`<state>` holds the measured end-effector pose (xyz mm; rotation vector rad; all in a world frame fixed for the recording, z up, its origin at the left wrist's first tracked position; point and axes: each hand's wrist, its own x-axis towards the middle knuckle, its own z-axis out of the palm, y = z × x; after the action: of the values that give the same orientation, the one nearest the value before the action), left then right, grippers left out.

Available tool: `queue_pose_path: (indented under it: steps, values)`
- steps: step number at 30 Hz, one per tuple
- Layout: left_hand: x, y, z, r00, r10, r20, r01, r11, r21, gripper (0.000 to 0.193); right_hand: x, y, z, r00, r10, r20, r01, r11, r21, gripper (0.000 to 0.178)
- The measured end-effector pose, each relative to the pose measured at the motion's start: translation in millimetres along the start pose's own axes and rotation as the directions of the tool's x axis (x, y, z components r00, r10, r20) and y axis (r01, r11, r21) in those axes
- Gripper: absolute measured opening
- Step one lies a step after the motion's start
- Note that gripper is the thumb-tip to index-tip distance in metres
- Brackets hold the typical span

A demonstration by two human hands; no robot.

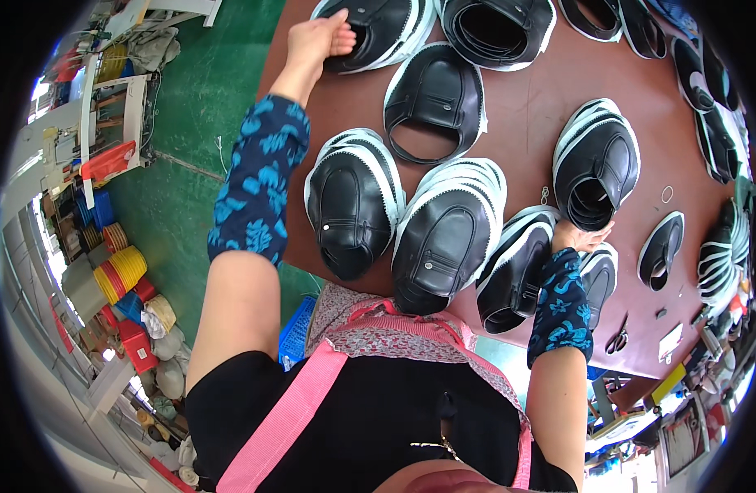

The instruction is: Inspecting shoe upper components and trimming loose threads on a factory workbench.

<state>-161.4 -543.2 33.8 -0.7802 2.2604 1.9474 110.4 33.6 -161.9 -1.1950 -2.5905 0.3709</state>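
Stacks of black leather shoe uppers with white zigzag-edged linings cover much of the table. At the far left, my left hand [322, 39] is closed at the open end of one stack of shoe uppers [382, 31], its fingers curled at the rim. My right hand [581, 237] grips the near, open end of another stack of shoe uppers [599, 160]; part of the fingers is hidden under it. Between my arms lie a single-looking upper [434, 94] and two thick stacks, a left one [349, 201] and a right one [448, 230]. More uppers [513, 271] rest beside my right forearm.
The brown table [530, 107] bears further uppers along its far and right edges. A small upper [662, 251], scissors [617, 340] and a rubber band [667, 194] lie to the right. Green floor [193, 99] and a blue crate [298, 329] are at the left.
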Motion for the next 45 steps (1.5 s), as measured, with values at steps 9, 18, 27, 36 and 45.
queue_pose_path:
  steps: [9, 18, 27, 36, 45]
  values:
    - [-156.8, -42.3, 52.1, 0.943, -0.161, 0.291, 0.136, 0.985, 0.103, 0.031, -4.6, 6.8, -8.5, 1.000, -0.024, -0.010, 0.023, 0.998, -0.064, 0.121]
    - [-183.8, -101.8, 99.6, 0.881, -0.318, 0.350, 0.449, 0.793, -0.411, 0.032, -3.1, -2.9, -7.2, 0.999, -0.037, -0.030, 0.036, 0.999, -0.023, 0.120]
    - [-221.7, 18.9, -16.2, 0.998, -0.057, 0.037, 0.063, 0.982, -0.180, 0.024, -5.7, 0.0, -15.2, 0.999, -0.033, -0.005, 0.033, 0.999, 0.036, 0.115]
    - [-30.3, 5.2, -3.2, 0.744, 0.367, 0.558, -0.659, 0.269, 0.702, 0.073, 2.0, 0.3, -26.8, 0.995, -0.025, 0.092, 0.047, 0.967, -0.249, 0.112]
    - [-99.7, -2.6, 55.2, 0.783, 0.604, 0.149, -0.586, 0.637, 0.501, 0.049, -0.5, -4.5, -32.7, 0.992, -0.050, 0.115, 0.075, 0.972, -0.225, 0.119]
